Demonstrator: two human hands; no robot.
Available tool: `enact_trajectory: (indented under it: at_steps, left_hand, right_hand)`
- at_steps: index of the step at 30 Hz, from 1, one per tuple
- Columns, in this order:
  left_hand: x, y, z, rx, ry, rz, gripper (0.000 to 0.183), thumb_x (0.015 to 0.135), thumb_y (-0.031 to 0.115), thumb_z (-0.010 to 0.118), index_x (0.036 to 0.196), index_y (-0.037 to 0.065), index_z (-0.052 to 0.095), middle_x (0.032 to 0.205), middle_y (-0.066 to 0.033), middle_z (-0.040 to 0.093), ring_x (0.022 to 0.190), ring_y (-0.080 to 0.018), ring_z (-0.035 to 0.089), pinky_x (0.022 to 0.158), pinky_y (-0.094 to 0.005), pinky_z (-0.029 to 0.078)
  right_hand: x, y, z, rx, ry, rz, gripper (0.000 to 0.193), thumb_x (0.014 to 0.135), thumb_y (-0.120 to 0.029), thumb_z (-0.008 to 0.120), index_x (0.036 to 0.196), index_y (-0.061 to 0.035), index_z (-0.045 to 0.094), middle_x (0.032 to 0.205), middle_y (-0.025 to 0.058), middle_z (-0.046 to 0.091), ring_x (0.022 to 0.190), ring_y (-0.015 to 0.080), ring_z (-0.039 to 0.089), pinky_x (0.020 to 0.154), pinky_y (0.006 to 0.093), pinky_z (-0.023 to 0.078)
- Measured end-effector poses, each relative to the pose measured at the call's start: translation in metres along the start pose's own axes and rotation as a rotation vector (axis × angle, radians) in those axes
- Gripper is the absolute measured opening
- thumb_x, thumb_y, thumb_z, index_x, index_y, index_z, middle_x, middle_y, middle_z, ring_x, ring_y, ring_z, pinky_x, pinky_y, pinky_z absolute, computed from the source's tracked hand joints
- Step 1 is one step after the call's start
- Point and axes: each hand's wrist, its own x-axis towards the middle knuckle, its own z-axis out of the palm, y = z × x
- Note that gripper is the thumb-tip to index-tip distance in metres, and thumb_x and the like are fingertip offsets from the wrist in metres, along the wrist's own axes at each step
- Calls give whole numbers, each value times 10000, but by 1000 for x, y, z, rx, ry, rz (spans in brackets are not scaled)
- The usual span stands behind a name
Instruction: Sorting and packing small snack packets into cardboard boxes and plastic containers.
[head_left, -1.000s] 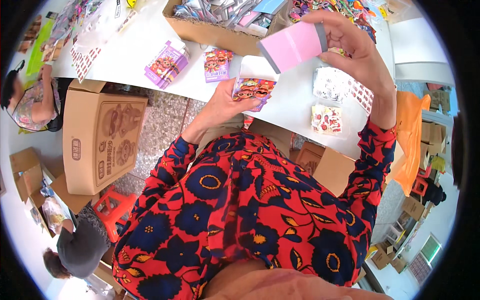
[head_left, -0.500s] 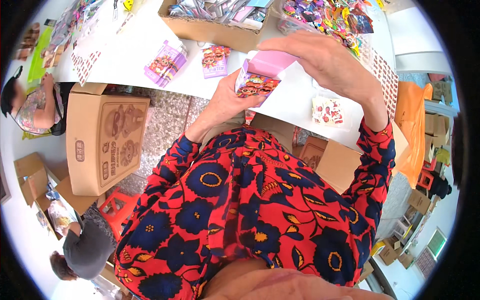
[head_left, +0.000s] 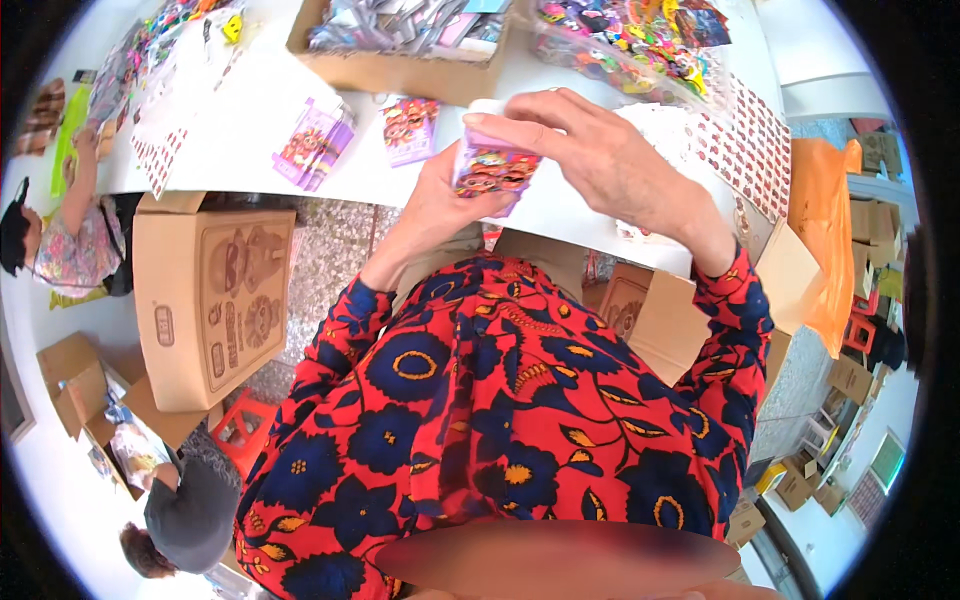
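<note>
Near edge of the table (head_left: 575,215) runs right in front of my shirt, w/ bare white btwn my hands & the sticker sheet (head_left: 745,145) off to the R. Some bare table L of the flat purple pile (head_left: 314,143) too. Far side's tighter: the cardboard box (head_left: 400,78) of packets blocks straight ahead, & the clear bag (head_left: 625,50) of colourful bits sits just R of it. Below the edge, a big brown carton (head_left: 215,300) stands on my L & an open carton (head_left: 670,320) on my R, so my forearms come up btwn them. L hand (head_left: 432,205) is closed round the small box (head_left: 495,172), thumb across the front, fingers mostly hidden behind. R hand (head_left: 610,150) arches in from the R, palm down, fingers bent over the box's top at the white flap (head_left: 488,105) (can't tell if they're pinching it or only resting there). Box is up in front of me, approx over the table's near edge, just R of the purple pack (head_left: 410,130), not touching it. It's purple w/ cartoon figures on the front, a bit blurred, tipped slightly, pale flap up top.
</note>
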Motion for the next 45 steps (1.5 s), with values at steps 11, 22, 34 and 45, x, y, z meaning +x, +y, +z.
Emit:
enact_trajectory:
  at_steps: [11,22,34,45]
  left_hand:
    - [2,4,11,-77,54,-10,312,808,20,660,1105,-25,578,962,-154,678,854,-226,674,743,-333,555]
    - [8,-7,11,-94,-18,-72,375,811,-9,661,1155,-44,515,1028,-136,656,939,-201,650,834,-328,533]
    - [12,-7,6,-100,-13,-118,368,817,-4,660,1156,-39,523,1042,-129,652,952,-190,645,832,-303,526]
    - [12,-5,7,-49,-38,-123,348,835,19,648,1160,-38,538,1014,-142,664,937,-212,657,821,-325,541]
  right_hand:
    - [-51,70,-3,196,369,379,373,816,9,563,1183,-54,591,1095,108,624,994,218,598,846,333,485]
    - [-54,243,-6,-115,57,627,322,744,-135,692,1057,-72,650,903,94,678,762,207,654,717,308,519]
    - [-14,256,19,-283,-169,641,216,722,-184,615,908,-98,685,834,130,667,768,303,633,725,382,494]
    - [-33,276,24,-311,-259,615,276,708,-168,638,962,-61,651,829,144,667,778,332,635,714,405,499]
